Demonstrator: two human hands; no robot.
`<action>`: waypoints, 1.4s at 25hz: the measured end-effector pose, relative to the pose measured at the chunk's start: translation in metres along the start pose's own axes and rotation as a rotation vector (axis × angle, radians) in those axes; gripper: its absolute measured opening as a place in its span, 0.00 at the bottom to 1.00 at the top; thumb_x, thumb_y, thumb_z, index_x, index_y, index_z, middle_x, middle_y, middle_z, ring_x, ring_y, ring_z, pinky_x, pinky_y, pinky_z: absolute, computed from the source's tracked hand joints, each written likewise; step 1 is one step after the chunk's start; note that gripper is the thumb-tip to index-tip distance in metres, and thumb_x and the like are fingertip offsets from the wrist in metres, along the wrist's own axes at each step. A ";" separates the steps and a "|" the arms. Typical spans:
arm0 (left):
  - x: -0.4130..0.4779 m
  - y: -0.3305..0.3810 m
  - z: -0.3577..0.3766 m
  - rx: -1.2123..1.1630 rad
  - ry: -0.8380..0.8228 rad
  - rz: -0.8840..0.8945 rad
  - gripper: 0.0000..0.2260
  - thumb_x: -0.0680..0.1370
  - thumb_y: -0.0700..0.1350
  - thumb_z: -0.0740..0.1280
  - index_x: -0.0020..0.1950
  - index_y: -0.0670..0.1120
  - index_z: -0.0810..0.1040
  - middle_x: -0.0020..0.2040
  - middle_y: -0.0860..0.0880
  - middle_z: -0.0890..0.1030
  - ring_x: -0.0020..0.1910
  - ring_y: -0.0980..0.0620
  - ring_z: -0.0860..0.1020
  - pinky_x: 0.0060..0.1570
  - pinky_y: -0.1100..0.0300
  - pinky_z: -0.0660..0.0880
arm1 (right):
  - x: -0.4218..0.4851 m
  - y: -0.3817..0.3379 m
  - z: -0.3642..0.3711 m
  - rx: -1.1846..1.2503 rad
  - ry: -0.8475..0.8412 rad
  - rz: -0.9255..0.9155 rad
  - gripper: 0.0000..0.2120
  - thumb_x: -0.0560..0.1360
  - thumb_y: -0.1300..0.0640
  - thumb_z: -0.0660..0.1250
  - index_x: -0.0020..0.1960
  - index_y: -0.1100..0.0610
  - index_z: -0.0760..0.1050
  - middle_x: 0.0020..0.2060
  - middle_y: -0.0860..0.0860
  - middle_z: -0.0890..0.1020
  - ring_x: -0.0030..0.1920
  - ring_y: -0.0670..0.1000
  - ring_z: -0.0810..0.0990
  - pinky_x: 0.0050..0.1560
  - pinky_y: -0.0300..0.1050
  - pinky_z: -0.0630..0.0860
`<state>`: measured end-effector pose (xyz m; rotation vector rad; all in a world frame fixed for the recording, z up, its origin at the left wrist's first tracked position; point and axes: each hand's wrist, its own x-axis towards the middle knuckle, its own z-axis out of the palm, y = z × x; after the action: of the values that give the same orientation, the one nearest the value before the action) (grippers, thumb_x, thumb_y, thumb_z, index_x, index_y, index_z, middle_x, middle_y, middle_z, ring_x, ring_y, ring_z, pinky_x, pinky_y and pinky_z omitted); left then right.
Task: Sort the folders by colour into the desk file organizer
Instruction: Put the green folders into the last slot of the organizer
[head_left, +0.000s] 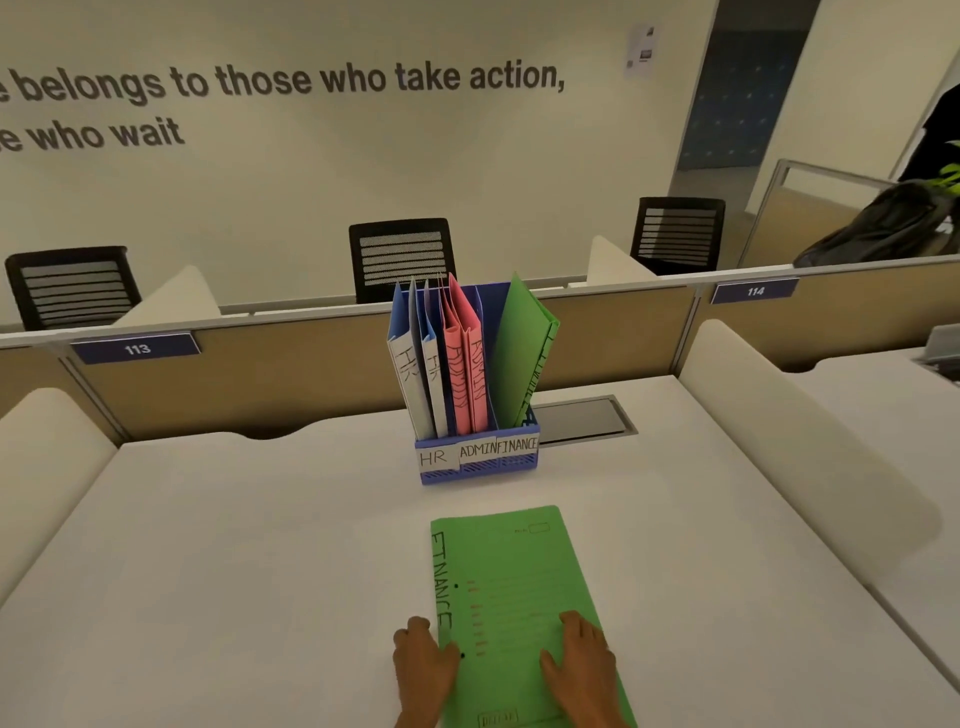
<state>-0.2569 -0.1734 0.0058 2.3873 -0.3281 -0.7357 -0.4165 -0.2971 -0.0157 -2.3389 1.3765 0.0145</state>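
Note:
A green folder (519, 587) marked FINANCE lies flat on the white desk in front of me. My left hand (423, 662) rests at its left edge, fingers curled on the spine. My right hand (579, 657) lies flat on its cover, lower right. Behind it stands the blue file organizer (478, 460) with three slots labelled HR, ADMIN and FINANCE. Blue folders (415, 374) stand in the HR slot, pink folders (465, 374) in ADMIN, and a green folder (527, 353) leans in FINANCE.
A metal cable hatch (582, 421) sits in the desk behind the organizer. A low partition (291, 364) with tags 113 and 114 closes the far edge. Padded dividers (779, 426) flank the desk. Black chairs (400, 257) stand beyond. A black bag (878, 228) lies at the far right.

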 end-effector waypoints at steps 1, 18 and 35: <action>-0.002 0.001 -0.001 -0.061 -0.008 -0.021 0.19 0.71 0.40 0.71 0.59 0.40 0.71 0.53 0.43 0.75 0.47 0.47 0.73 0.42 0.60 0.68 | -0.003 0.001 0.001 0.007 0.005 -0.012 0.29 0.74 0.45 0.62 0.71 0.54 0.60 0.70 0.50 0.67 0.69 0.52 0.65 0.65 0.49 0.68; -0.043 0.046 -0.019 -0.699 -0.203 0.162 0.24 0.69 0.33 0.74 0.57 0.49 0.69 0.48 0.42 0.85 0.41 0.43 0.85 0.41 0.44 0.83 | -0.010 -0.012 -0.028 0.357 0.122 0.048 0.27 0.76 0.42 0.60 0.69 0.57 0.64 0.65 0.53 0.72 0.65 0.54 0.69 0.65 0.50 0.69; -0.086 0.125 -0.024 -0.440 0.128 0.817 0.03 0.76 0.57 0.67 0.48 0.62 0.79 0.40 0.59 0.84 0.39 0.56 0.83 0.44 0.52 0.82 | -0.052 -0.121 -0.169 0.679 0.347 -0.062 0.35 0.66 0.27 0.59 0.66 0.46 0.61 0.43 0.41 0.82 0.42 0.43 0.82 0.46 0.36 0.78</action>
<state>-0.3200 -0.2257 0.1362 1.6546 -0.9069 -0.2293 -0.3756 -0.2640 0.1918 -1.8457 1.1983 -0.7836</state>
